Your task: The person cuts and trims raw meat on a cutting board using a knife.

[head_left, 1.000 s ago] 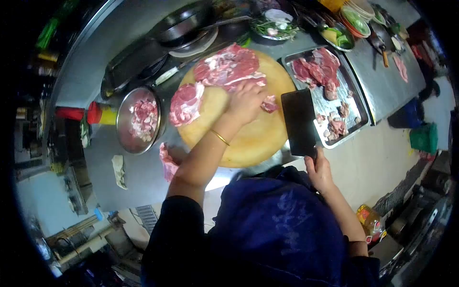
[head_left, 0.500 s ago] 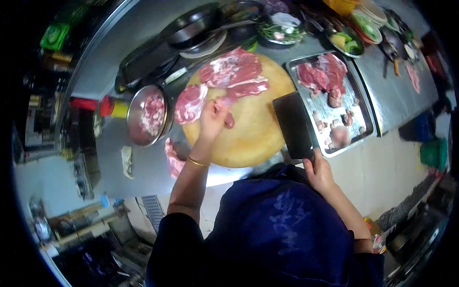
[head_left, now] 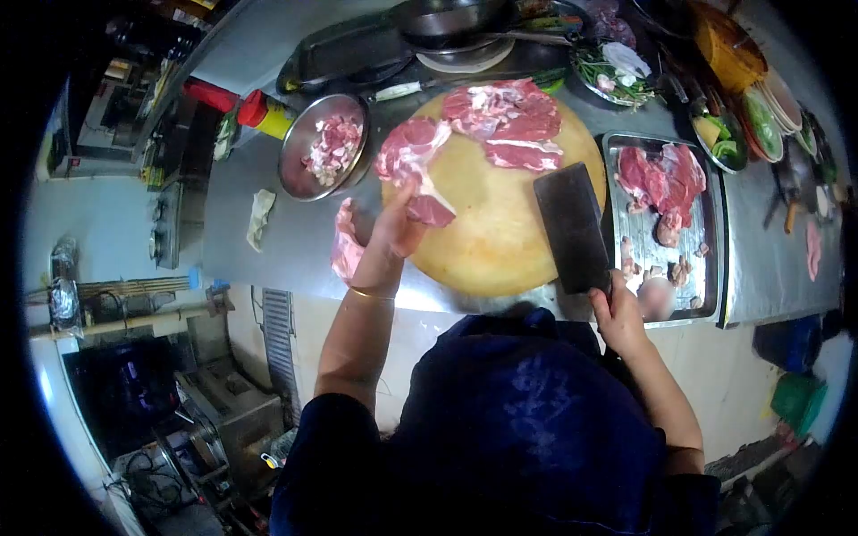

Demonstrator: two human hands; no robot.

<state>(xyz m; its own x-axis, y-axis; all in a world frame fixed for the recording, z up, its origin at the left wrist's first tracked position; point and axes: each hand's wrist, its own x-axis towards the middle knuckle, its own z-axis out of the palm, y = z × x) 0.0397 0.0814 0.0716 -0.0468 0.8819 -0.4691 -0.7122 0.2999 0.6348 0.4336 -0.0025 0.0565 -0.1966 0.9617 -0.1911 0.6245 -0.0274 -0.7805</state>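
On the left side of the round wooden chopping board (head_left: 487, 246), my left hand (head_left: 398, 228) grips the lower end of a piece of raw meat (head_left: 413, 152). The fingers are partly hidden by the meat. My right hand (head_left: 618, 317) is closed round the handle of a cleaver (head_left: 572, 228), whose broad dark blade lies over the board's right side. A large slab of raw meat (head_left: 509, 109) rests at the back of the board, with a narrower strip of meat (head_left: 525, 155) just below it.
Left of the board are a metal bowl (head_left: 299, 156) of chopped meat, a strip of pale meat (head_left: 347, 243) and a whitish scrap (head_left: 260, 219). A metal tray (head_left: 706, 299) with meat stands on the right. Pans (head_left: 447, 20) and a dish of greens (head_left: 617, 76) line the back.
The view has turned, shifting the counter rightward in the picture. My left hand has moved from the board's middle-left to the left meat piece. My right hand still holds the cleaver.
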